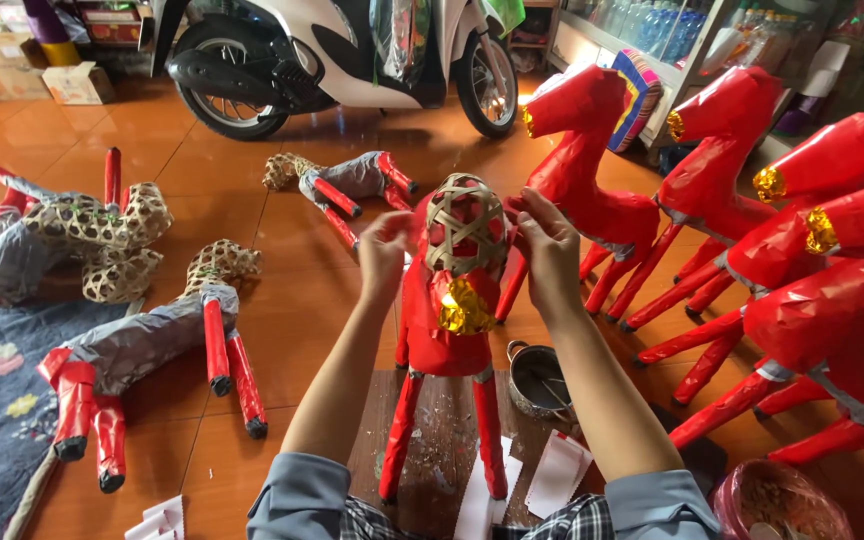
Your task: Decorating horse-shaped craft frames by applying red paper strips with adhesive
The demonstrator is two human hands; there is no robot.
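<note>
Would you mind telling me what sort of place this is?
Probably a home craft workshop inside a small shop: finished red paper horses stand on the tiled floor, beside a parked scooter and shelves of bottles.

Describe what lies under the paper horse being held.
Under the horse is a worn wooden board, white paper slips and a small metal pot; the pot's contents are unclear.

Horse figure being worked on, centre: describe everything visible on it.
The horse figure stands upright on a worn board, front facing the camera. Body and two visible legs are wrapped in glossy red paper, leg tips black. The head is still bare woven bamboo lattice, with a gold foil rosette below it. The left hand and right hand touch the head's sides.
</note>
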